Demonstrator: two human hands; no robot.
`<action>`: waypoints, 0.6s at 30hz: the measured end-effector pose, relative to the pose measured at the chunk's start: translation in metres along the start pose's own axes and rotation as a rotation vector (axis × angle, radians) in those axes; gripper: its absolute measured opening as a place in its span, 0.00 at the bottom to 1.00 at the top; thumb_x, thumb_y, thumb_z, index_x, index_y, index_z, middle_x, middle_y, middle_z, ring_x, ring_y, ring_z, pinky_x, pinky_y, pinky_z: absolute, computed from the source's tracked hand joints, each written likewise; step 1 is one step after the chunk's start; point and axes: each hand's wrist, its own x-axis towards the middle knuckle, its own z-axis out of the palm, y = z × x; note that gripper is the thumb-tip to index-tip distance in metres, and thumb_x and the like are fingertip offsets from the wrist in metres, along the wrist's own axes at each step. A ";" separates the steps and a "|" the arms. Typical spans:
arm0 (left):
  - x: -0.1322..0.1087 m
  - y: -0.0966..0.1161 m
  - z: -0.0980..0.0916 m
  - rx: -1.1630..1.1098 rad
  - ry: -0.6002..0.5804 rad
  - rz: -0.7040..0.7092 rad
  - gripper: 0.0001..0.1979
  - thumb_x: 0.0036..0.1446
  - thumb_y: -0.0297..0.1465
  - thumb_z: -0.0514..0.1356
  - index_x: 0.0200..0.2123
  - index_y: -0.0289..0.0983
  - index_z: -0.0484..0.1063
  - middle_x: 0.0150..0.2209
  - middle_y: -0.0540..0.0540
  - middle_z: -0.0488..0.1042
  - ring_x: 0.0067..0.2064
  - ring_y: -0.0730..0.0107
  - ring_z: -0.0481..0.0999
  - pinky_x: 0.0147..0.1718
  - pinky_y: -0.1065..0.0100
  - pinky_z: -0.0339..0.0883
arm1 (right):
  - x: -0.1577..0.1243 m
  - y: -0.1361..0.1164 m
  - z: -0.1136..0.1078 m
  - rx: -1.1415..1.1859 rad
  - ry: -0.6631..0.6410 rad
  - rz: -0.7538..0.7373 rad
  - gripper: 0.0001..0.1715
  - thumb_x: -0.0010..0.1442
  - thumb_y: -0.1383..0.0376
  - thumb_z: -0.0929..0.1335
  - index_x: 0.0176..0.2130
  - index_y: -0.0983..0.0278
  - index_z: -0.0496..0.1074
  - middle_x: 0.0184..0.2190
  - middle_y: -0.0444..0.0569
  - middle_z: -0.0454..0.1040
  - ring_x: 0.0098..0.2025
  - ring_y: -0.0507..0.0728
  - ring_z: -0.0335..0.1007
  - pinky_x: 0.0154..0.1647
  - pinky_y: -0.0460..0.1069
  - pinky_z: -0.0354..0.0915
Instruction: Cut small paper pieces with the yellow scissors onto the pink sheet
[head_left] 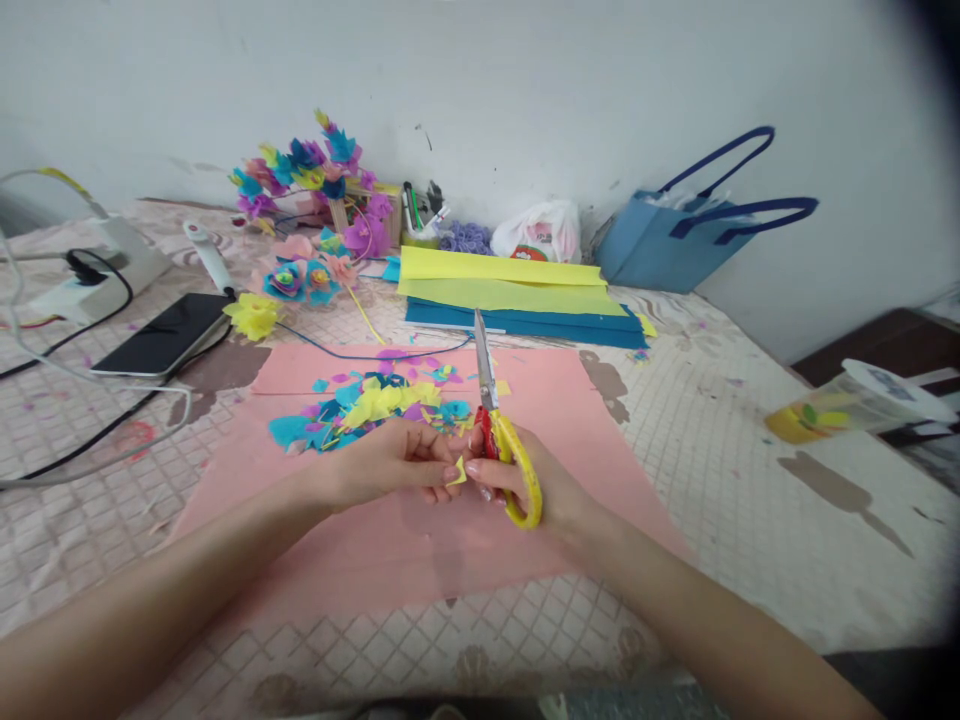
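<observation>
Between the thumb and fingers of my left hand (pixel 420 462) is a small piece of yellow paper (pixel 457 474). My right hand (pixel 517 470) is closed around a pair of scissors (pixel 517 470) with yellow and red handles, its blades pointing up and away from me. The right thumb and fingertips come close to the yellow piece; whether they touch it I cannot tell. Below both hands lies a pink paper sheet (pixel 360 570). A heap of cut paper scraps (pixel 375 405) in yellow, blue, teal and purple sits on it, just beyond my left hand.
Yellow and blue paper sheets (pixel 510 280) lie at the back, near a blue bag (pixel 667 240). Paper flowers (pixel 300 270) stand back left. A phone (pixel 161 335), glue gun (pixel 208 258), cables and power strip (pixel 112 275) are at left. A plastic cup (pixel 840 405) is at right.
</observation>
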 end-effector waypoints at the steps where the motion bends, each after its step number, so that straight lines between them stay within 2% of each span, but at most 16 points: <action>1: 0.000 0.000 0.000 0.003 0.006 0.016 0.09 0.52 0.35 0.63 0.29 0.34 0.71 0.28 0.49 0.75 0.29 0.75 0.73 0.32 0.71 0.67 | 0.000 0.000 0.000 -0.001 0.008 0.001 0.16 0.44 0.63 0.70 0.30 0.62 0.59 0.22 0.37 0.62 0.19 0.46 0.57 0.18 0.43 0.55; 5: -0.002 0.001 0.007 0.120 0.141 0.144 0.11 0.49 0.34 0.65 0.32 0.35 0.68 0.30 0.49 0.72 0.32 0.72 0.72 0.33 0.69 0.67 | 0.001 0.000 -0.001 0.004 0.049 0.001 0.14 0.45 0.65 0.69 0.31 0.62 0.59 0.22 0.36 0.62 0.18 0.45 0.56 0.17 0.42 0.53; 8: -0.004 0.004 0.016 0.395 0.312 0.197 0.13 0.46 0.34 0.66 0.34 0.37 0.66 0.33 0.48 0.71 0.32 0.70 0.71 0.30 0.68 0.66 | 0.001 -0.001 -0.001 0.007 0.069 -0.011 0.13 0.46 0.66 0.69 0.30 0.63 0.60 0.23 0.37 0.63 0.18 0.45 0.56 0.17 0.42 0.53; 11: -0.006 0.005 0.024 0.591 0.422 0.271 0.09 0.49 0.31 0.63 0.33 0.37 0.66 0.33 0.49 0.71 0.32 0.70 0.70 0.32 0.66 0.66 | 0.001 -0.002 0.000 -0.005 0.092 -0.009 0.13 0.45 0.66 0.69 0.29 0.63 0.60 0.22 0.37 0.62 0.18 0.45 0.56 0.17 0.43 0.54; 14: -0.005 0.003 0.025 0.560 0.425 0.262 0.05 0.54 0.32 0.59 0.32 0.36 0.67 0.32 0.48 0.71 0.32 0.69 0.71 0.32 0.66 0.66 | 0.001 -0.001 -0.001 -0.014 0.100 -0.005 0.13 0.45 0.65 0.70 0.29 0.63 0.60 0.22 0.37 0.62 0.18 0.45 0.56 0.17 0.43 0.54; 18: -0.002 -0.002 0.018 0.327 0.359 0.177 0.09 0.55 0.36 0.58 0.30 0.36 0.68 0.29 0.48 0.72 0.31 0.70 0.71 0.29 0.68 0.64 | 0.001 -0.001 -0.002 -0.018 0.108 -0.014 0.14 0.46 0.65 0.70 0.29 0.62 0.60 0.22 0.37 0.61 0.19 0.45 0.57 0.17 0.42 0.54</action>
